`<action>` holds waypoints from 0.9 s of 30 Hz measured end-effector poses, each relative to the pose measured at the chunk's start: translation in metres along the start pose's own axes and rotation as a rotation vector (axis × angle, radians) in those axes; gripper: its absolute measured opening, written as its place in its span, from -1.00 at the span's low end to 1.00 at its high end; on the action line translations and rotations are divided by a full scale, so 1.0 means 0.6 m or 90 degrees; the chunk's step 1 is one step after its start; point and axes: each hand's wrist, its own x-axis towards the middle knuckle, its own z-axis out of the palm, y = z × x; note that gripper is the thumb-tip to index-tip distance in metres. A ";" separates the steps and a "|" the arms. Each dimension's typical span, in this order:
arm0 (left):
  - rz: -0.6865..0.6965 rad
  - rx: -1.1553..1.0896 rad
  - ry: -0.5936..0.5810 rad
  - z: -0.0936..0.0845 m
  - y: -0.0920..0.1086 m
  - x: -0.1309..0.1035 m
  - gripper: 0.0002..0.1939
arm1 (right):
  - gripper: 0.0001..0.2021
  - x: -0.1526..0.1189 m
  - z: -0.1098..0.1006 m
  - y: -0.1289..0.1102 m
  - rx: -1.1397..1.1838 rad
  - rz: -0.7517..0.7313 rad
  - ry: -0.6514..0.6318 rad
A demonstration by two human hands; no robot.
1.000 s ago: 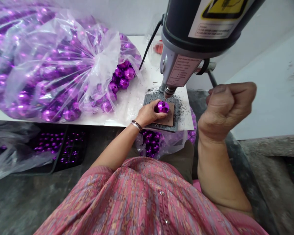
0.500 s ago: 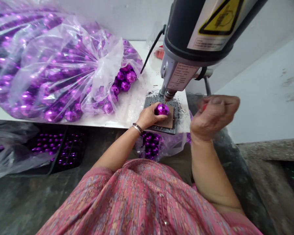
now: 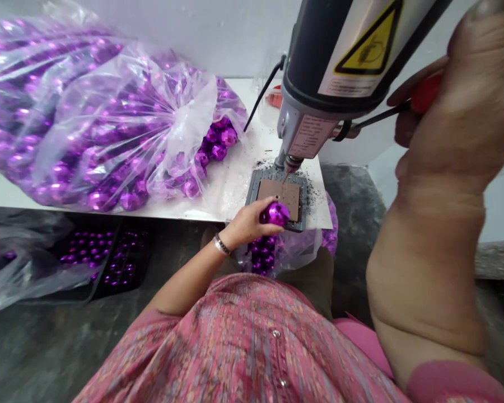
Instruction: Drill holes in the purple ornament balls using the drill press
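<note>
The left hand (image 3: 250, 224) is clamped on a faceted purple ball (image 3: 278, 214), thumb and fingers around its sides. The ball is at the near edge of the worktop (image 3: 180, 211), close to its near right corner, over the near part of the drill press's grey base (image 3: 304, 196). A brown board (image 3: 279, 190) lies on this base, and the drill bit (image 3: 284, 178) points down above it, apart from the ball.

The right hand (image 3: 466, 101), raised to the right of the drill press (image 3: 336, 56), is closed around the red knob (image 3: 427, 92) of its lever (image 3: 382, 116).

Dark shavings (image 3: 315, 193) are scattered around the base. A large clear bag (image 3: 109, 123) full of purple balls covers much of the worktop's left part. A red item (image 3: 274, 97) is near the far edge, behind the base.
</note>
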 end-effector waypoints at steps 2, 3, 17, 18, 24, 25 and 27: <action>0.018 -0.002 -0.126 -0.003 -0.003 -0.028 -0.31 | -0.43 0.017 0.003 -0.001 -0.015 0.021 -0.005; 0.024 0.001 -0.179 -0.003 -0.007 -0.040 -0.33 | -0.44 0.027 0.006 -0.003 -0.007 0.038 -0.008; -0.004 0.162 0.316 -0.023 -0.086 -0.085 -0.67 | -0.26 0.026 0.018 0.077 0.062 0.168 0.032; -0.018 0.181 0.389 -0.030 -0.097 -0.082 -0.66 | -0.29 0.019 0.020 0.091 0.065 0.178 0.028; -0.193 0.375 0.516 -0.087 -0.133 -0.081 -0.51 | -0.46 0.015 0.019 0.152 0.059 0.211 -0.039; -0.227 0.411 0.536 -0.096 -0.134 -0.087 -0.48 | -0.45 0.016 0.017 0.160 0.053 0.209 -0.051; -0.267 0.445 0.589 -0.111 -0.137 -0.101 -0.39 | -0.44 0.016 0.012 0.177 0.037 0.204 -0.077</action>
